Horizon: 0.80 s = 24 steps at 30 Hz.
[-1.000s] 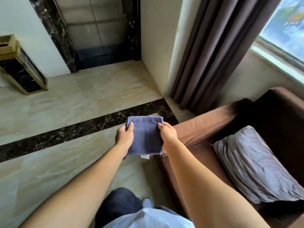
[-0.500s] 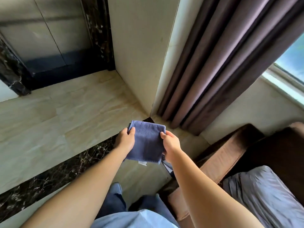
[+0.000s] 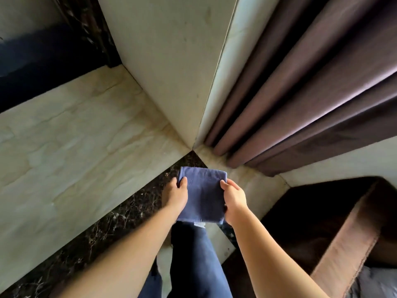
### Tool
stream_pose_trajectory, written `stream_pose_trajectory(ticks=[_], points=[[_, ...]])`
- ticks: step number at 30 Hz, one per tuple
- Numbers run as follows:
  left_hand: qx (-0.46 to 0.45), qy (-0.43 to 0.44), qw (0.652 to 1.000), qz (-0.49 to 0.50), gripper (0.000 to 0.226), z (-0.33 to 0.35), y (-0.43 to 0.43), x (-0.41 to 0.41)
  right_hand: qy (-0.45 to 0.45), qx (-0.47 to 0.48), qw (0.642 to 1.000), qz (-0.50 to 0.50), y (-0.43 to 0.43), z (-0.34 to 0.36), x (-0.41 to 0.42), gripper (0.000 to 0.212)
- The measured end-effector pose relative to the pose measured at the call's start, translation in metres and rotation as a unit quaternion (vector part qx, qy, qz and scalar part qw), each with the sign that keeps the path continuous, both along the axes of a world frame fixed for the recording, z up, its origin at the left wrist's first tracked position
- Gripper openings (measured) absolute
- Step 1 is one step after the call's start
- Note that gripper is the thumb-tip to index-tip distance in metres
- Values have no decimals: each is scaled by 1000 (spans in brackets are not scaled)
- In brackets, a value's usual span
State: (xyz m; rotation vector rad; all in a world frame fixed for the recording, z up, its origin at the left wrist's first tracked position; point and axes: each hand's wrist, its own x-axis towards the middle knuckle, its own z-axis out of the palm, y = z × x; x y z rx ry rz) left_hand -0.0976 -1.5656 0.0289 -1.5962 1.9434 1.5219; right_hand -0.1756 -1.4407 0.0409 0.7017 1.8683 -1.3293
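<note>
A folded blue cloth [image 3: 203,195] with a small white tag at its lower edge hangs in front of me, above the floor. My left hand [image 3: 175,195] grips its left edge, thumb on top near the upper corner. My right hand [image 3: 235,200] grips its right edge the same way. Both arms reach forward from the bottom of the view. The fingers behind the cloth are hidden.
A cream wall corner [image 3: 193,82] juts out just ahead, with brown curtains [image 3: 300,93] to its right. A brown armchair [image 3: 343,233] with a grey cushion [image 3: 378,282] stands at the lower right. The marble floor [image 3: 64,147] has a dark band [image 3: 129,211]. My blue-trousered leg [image 3: 193,259] is below.
I have stepped forward towards the wall corner and curtains; the armchair has slid to the lower right edge. Both hands keep the same hold on the cloth.
</note>
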Motion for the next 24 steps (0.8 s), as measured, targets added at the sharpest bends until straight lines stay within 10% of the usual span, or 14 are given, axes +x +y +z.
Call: stream_pose_trajectory(ticks=[18,21,24], points=[[-47,65,983,-163,28,-655,-130,-212,132,65,986,81,-94,-654,-202,16],[-117,111,963,-216,48,-680,-130,-213,277,191,918,211,-94,-678,-186,51],[-293,116,900,-300,54,-686,-135,-188,439,253,750,425,-102,-683,-161,63]])
